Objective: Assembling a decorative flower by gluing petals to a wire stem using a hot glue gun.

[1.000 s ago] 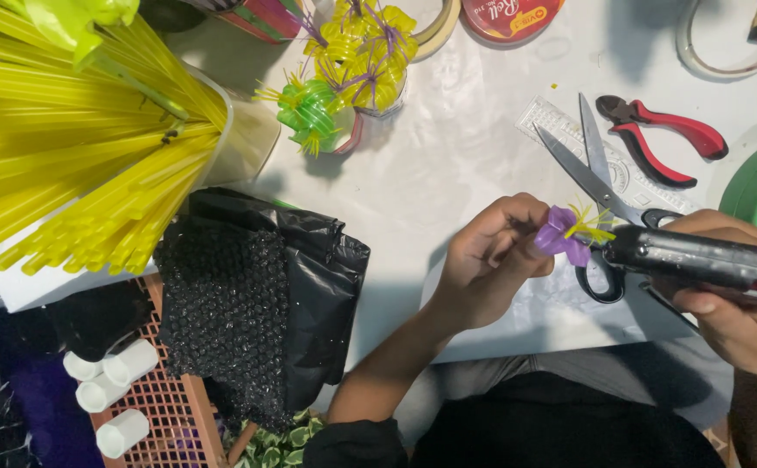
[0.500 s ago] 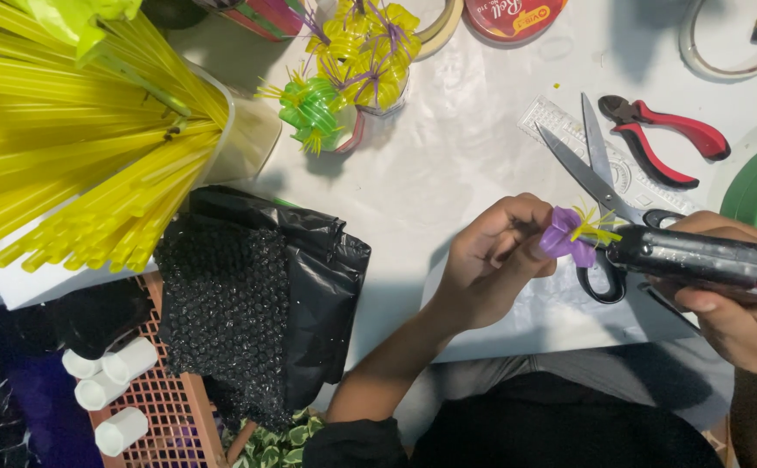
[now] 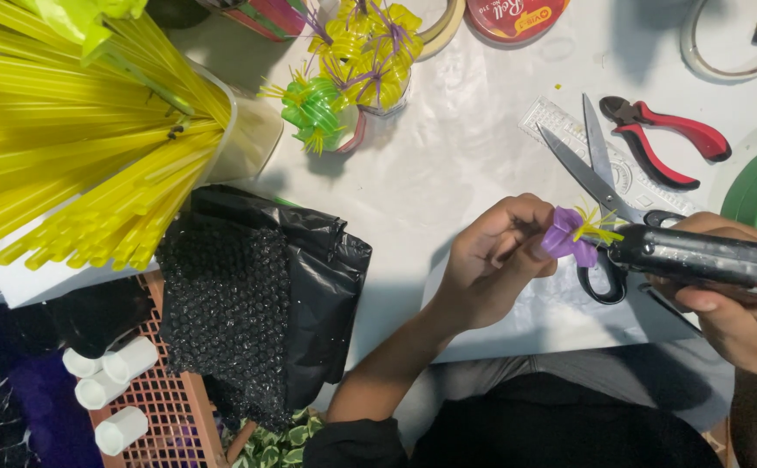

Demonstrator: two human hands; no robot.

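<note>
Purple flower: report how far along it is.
Done: the purple flower already has folded petals and a yellow fringed centre; finished yellow and green flowers sit in cups behind. In hand: the left hand pinches the flower while the right hand holds the glue gun with its tip at it. Left: plenty of yellow straws remain uncut.

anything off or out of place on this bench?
Nothing damaged or spilled. Only oddity: the scissors lie open, blades splayed, right behind the purple flower held by the left hand, near the glue gun in the right hand.
</note>
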